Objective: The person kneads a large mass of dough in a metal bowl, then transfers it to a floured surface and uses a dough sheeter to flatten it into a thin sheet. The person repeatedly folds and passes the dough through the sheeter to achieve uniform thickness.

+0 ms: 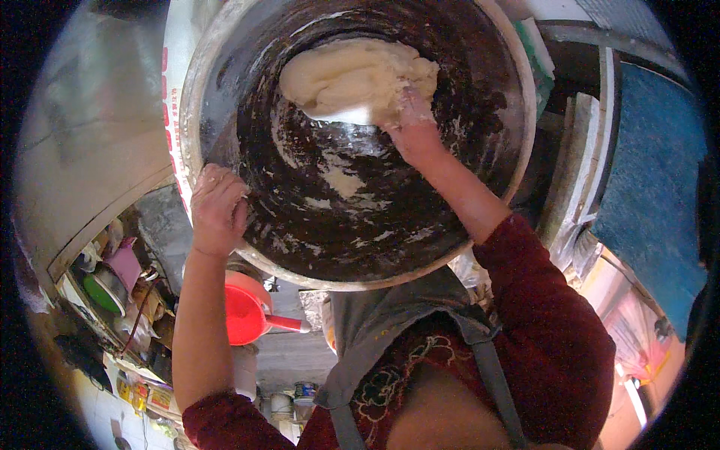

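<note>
A large round basin [349, 222] with a dark inside fills the upper middle of the view. Its wall and pale rim are smeared with flour paste. A thick oblong mass of dough [343, 79] lies in the far half of it. My right hand [415, 121] is on the near right end of the dough, its fingers sunk into the mass and partly hidden. At the left, my left hand [218, 205] is curled over the basin's rim, its knuckles coated with dough. Scraps of paste [343, 183] stick to the bottom.
Below the rim at left is a red plastic dipper [246, 315]. Farther left, a cluttered shelf [121, 292] holds a green-lined bowl [104, 292] and bags. A white sack [174, 112] with red print lies against the basin. A blue panel [652, 197] stands to the right.
</note>
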A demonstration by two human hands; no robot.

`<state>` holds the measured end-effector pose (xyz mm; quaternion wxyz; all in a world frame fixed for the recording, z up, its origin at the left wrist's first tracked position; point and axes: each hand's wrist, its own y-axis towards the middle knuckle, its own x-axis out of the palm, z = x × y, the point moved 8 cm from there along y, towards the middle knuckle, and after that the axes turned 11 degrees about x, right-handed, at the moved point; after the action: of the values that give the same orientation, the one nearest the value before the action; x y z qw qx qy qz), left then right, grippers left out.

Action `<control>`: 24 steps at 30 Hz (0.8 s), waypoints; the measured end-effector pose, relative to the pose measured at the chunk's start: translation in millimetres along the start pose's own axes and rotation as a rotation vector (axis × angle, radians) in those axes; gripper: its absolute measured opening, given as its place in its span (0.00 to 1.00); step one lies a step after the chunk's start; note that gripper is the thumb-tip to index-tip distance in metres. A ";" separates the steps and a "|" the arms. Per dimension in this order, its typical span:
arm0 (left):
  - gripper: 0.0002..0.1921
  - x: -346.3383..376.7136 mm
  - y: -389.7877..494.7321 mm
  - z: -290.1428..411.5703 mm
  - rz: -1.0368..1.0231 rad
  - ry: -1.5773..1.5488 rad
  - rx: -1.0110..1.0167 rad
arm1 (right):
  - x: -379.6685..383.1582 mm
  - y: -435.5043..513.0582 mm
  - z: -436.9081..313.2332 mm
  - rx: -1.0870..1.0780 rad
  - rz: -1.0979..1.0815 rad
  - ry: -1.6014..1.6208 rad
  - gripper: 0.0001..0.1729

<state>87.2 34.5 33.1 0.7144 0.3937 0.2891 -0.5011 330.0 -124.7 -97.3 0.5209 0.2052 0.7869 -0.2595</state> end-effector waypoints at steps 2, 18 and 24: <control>0.09 1.0 0.4 0.0 -0.024 0.037 -0.014 | 16.1 3.2 -7.4 -0.094 -0.014 -0.133 0.40; 0.09 -1.4 1.6 2.8 -0.024 0.036 0.001 | -48.2 88.4 -4.0 -0.175 0.135 -0.017 0.36; 0.08 -0.3 -8.3 -2.6 0.040 0.019 -0.026 | 20.0 151.0 48.1 -0.118 -0.116 -0.165 0.37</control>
<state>79.2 35.4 29.7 0.7264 0.3948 0.2944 -0.4794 446.5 -35.7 -160.6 0.5791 0.1062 0.7658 -0.2586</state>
